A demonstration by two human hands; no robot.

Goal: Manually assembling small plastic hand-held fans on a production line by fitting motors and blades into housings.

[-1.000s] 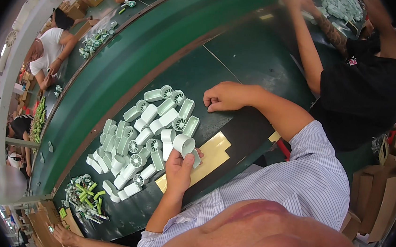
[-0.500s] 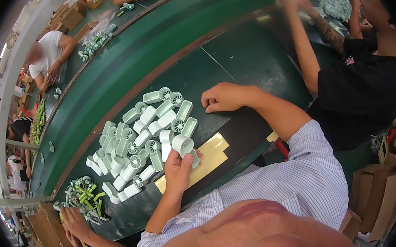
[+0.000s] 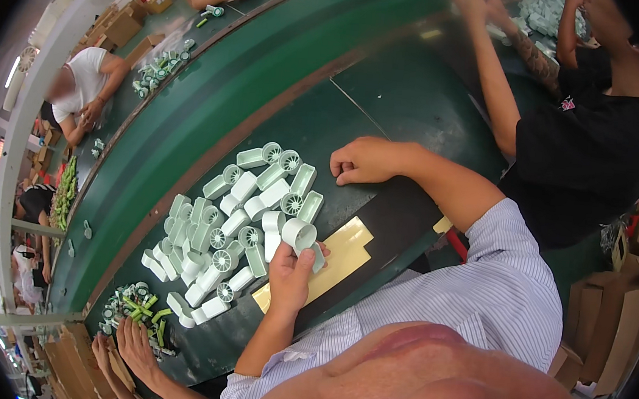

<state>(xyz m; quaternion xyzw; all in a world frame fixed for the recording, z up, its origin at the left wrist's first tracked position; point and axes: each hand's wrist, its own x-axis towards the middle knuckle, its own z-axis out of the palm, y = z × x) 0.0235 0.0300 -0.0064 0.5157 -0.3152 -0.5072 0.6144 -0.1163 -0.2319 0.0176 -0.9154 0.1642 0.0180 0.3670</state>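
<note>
my left hand (image 3: 290, 277) is closed around a pale green plastic housing (image 3: 300, 235), thumb over its near side, the opening of its round cup visible. it is at the right edge of a pile of similar housings (image 3: 243, 185) on a dark green table (image 3: 318, 127), beside a yellow sheet (image 3: 343, 261). my right hand (image 3: 368, 160) rests farther off, fingers curled; i cannot tell whether they hold anything. at lower left, a co-worker's hand (image 3: 138, 349) is by small green parts (image 3: 144, 309).

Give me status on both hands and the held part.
Left hand gripping pale green part. Right hand loosely curled over green tabletop. Similar parts crowded close beside left hand.
</note>
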